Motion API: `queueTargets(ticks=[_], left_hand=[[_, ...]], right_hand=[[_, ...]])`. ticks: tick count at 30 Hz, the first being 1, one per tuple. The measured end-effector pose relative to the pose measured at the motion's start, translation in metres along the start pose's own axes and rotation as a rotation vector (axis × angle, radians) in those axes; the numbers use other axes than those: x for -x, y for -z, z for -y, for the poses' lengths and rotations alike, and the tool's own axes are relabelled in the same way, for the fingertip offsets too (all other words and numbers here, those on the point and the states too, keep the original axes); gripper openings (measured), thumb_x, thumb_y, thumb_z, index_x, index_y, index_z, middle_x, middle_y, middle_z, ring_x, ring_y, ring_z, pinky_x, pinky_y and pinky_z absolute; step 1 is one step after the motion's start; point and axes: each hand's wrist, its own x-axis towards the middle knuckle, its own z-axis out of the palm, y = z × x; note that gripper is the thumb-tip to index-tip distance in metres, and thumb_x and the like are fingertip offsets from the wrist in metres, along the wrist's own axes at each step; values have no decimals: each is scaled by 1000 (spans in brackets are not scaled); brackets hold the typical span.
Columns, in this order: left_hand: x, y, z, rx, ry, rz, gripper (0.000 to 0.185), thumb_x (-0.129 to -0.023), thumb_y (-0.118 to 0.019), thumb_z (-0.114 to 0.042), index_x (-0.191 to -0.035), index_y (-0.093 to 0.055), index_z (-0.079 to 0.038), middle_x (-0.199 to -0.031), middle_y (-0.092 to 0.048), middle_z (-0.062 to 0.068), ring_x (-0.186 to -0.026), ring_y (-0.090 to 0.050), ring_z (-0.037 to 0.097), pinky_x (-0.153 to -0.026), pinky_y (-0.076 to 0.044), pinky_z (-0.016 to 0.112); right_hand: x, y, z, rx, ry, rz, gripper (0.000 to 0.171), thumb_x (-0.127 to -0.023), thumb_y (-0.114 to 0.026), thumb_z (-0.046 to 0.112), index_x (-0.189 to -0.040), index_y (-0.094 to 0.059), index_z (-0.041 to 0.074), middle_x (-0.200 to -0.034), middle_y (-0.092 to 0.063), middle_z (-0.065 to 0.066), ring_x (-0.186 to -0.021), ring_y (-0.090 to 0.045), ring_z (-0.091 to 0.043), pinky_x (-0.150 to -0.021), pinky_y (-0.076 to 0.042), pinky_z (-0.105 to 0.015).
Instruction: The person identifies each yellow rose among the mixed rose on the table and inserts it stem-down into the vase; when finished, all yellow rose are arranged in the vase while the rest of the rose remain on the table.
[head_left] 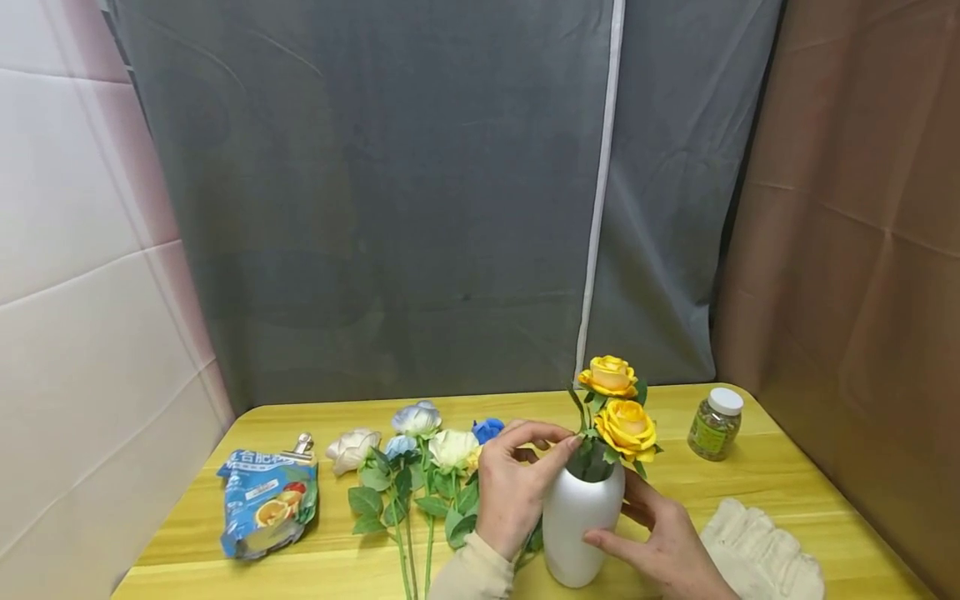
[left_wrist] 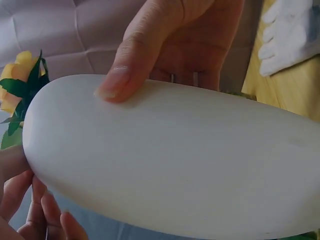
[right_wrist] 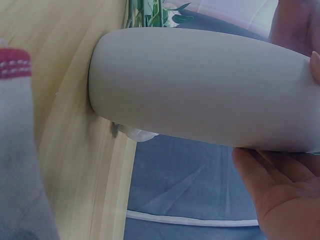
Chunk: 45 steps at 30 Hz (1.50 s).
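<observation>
Got a white vase (head_left: 581,533) upright on the counter (head_left: 180,542), right between both hands. Gripping its side with the right hand (head_left: 667,546), pinching a green stem (head_left: 577,403) at its mouth with the left hand (head_left: 517,483). Can't make out stem ends inside, or some loose flowers (head_left: 452,450) behind the left hand. Counting two yellow roses (head_left: 627,427), one jar (head_left: 715,425), one pouch (head_left: 266,504).

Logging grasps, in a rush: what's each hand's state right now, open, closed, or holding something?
Left hand: closed, pinching the yellow roses low down, at the mouth of the white vase.
Right hand: closed, holding the vase.
</observation>
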Motion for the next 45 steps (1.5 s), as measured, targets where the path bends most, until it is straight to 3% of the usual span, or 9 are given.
queueTargets(ticks=[9,15,21,24,27,33,38,45], left_hand=[[-3,18,2,7,72,77,8,-83,-88,-28,-86,-82,-24,-87,-75,-6,-77,-65,8,-67,-50,23],[-2,42,16,-5,117,63,10,-83,-88,-22,-87,-82,-15,-86,-77,3,-73,-67,7,-64,-52,20],[2,75,38,-152,197,40,12,-84,-87,-25,-88,-82,-15,-86,-78,1,-71,-67,7,-67,-54,22],[5,88,50,-239,237,56,13,-85,-85,-28,-88,-81,-16,-80,-77,2,-67,-68,11,-63,-51,24],[8,96,61,-266,282,105,14,-87,-83,-25,-91,-81,-12,-76,-76,6,-63,-71,19,-56,-52,27],[13,105,86,-235,399,220,16,-90,-80,-17,-96,-79,-2,-78,-77,8,-60,-72,17,-51,-59,35],[15,106,102,-226,457,291,18,-90,-80,-17,-97,-79,-1,-75,-76,7,-56,-69,10,-46,-56,29],[15,104,107,-326,382,342,22,-86,-84,-28,-91,-81,-7,-74,-75,1,-54,-64,9,-46,-53,31]], right_hand=[[1,1,0,12,28,-2,76,-82,-88,28,-147,-54,9,-146,-59,-12,-126,-64,-29,-95,-59,-35],[1,0,1,14,6,-4,76,-83,-88,28,-147,-53,8,-146,-59,-14,-126,-64,-30,-95,-59,-37],[1,-1,3,9,-24,-9,76,-82,-88,28,-147,-53,8,-145,-60,-15,-125,-64,-31,-96,-59,-39],[1,-2,4,10,-35,-13,77,-82,-89,29,-146,-54,7,-145,-60,-15,-124,-65,-31,-95,-59,-39],[1,-2,3,11,-49,-12,77,-82,-89,29,-147,-54,7,-145,-60,-16,-124,-65,-32,-95,-59,-40],[1,-2,3,13,-46,0,77,-82,-88,29,-147,-53,6,-146,-58,-17,-125,-65,-32,-95,-59,-39],[1,-2,2,12,-44,5,78,-83,-88,29,-148,-52,6,-147,-58,-18,-126,-64,-33,-96,-59,-39],[1,-1,1,2,-46,-3,76,-83,-88,28,-147,-53,7,-146,-59,-17,-125,-65,-32,-96,-59,-40]])
